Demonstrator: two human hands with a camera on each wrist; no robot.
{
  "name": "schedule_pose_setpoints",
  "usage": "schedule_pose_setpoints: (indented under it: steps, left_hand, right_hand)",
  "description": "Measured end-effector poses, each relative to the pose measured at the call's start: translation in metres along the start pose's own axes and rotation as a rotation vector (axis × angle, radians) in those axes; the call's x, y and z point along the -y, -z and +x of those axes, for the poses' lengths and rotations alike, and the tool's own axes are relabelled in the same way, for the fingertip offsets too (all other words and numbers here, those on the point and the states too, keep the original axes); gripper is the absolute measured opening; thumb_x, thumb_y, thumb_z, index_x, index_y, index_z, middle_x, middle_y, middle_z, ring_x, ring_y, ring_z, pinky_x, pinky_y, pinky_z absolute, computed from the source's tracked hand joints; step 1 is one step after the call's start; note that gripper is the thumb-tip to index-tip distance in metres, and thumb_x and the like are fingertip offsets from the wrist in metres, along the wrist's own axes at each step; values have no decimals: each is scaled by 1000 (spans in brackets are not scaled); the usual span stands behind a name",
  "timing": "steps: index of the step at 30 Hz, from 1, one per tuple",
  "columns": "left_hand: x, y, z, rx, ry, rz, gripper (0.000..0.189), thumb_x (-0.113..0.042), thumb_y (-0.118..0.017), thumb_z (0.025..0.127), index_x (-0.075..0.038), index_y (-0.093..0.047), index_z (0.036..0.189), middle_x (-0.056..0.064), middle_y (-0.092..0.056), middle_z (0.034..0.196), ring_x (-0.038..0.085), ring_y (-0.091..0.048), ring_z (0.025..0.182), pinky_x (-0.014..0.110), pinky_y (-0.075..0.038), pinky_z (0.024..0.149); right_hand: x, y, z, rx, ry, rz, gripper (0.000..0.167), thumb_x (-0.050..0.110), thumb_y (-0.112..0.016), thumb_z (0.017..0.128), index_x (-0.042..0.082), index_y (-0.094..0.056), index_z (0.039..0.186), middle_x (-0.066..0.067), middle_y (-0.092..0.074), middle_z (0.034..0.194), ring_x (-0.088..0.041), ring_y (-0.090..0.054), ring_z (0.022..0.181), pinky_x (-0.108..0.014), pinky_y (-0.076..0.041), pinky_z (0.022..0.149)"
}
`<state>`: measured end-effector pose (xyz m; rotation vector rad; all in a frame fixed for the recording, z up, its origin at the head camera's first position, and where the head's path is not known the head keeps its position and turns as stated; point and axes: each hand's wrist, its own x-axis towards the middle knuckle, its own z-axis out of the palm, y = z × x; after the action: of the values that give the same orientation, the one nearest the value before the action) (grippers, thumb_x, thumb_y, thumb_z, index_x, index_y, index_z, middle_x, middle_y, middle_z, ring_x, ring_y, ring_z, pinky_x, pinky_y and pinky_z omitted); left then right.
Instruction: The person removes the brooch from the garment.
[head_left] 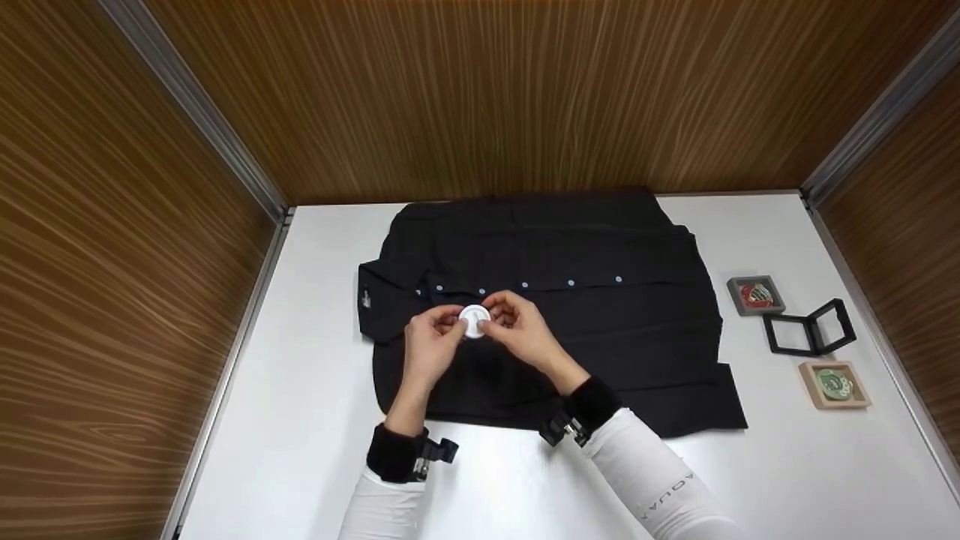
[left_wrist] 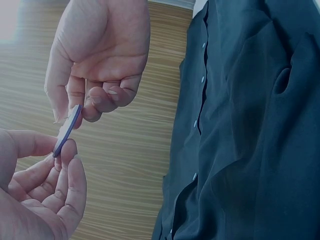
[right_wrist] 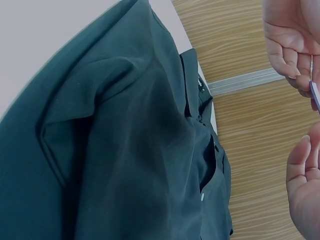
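A small round white disc (head_left: 474, 318) is held between both hands above a dark button-up shirt (head_left: 555, 337) spread flat on the table. My left hand (head_left: 430, 346) pinches the disc's left edge between thumb and fingers. On the opposite edge, my right hand (head_left: 525, 334) pinches it too. Seen nearly edge-on in the left wrist view, the disc (left_wrist: 67, 131) has a white face and a bluish-purple rim. Only a sliver of the disc (right_wrist: 314, 94) shows at the right border of the right wrist view. Pale buttons run along the shirt's front, with its collar at the left.
Right of the shirt lie a grey square case (head_left: 739, 297) with a red round piece, a black hinged frame (head_left: 812, 334) standing open, and a light wooden-coloured case (head_left: 840, 403) with a green round piece. Wood-grain walls (head_left: 480, 97) enclose the white table (head_left: 315, 300) at back and sides.
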<state>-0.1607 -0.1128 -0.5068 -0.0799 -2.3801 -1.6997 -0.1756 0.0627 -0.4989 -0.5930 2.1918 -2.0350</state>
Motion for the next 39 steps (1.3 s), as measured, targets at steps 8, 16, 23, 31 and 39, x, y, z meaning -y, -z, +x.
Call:
schedule_pose_setpoints:
  steps: [8,16,23,31,39]
  left_hand:
    - [-2,-1,0,11,2,14,16,2,-69,82,5,-73,97,11,-71,81,16,-67,65,23,-55,58]
    - [-1,-1,-1,15,-1,40,16,0,-70,82,4,-74,98,10,-72,83,16,-67,67,23,-54,59]
    - [0,-1,-1,17,-8,56,15,1,-70,82,3,-74,97,10,-72,83,16,-68,68,24,-54,60]
    - [0,-1,-3,20,-10,68,14,0,-71,83,3,-74,96,9,-72,82,15,-66,67,23,-54,60]
    - [0,-1,-4,26,-9,64,15,1,-70,82,4,-73,96,9,-72,83,16,-67,67,23,-54,59]
  right_hand:
    - [1,0,1,-26,-38,29,23,-7,-69,85,-14,-58,104,-9,-58,81,-13,-53,63,-19,-45,54]
    - [-2,-2,1,-45,-40,67,23,-9,-68,83,-16,-57,101,-7,-57,79,-10,-51,61,-18,-44,52]
    - [-5,-4,1,-52,-33,68,21,-10,-67,83,-16,-57,100,-7,-56,79,-9,-51,61,-19,-44,52]
    - [-5,-5,1,-57,-51,76,21,-10,-67,83,-16,-57,100,-5,-56,79,-9,-50,61,-19,-44,52]
    - [-5,-5,0,-64,-74,61,19,-10,-65,83,-14,-57,100,-5,-56,80,-9,-51,63,-19,-44,52]
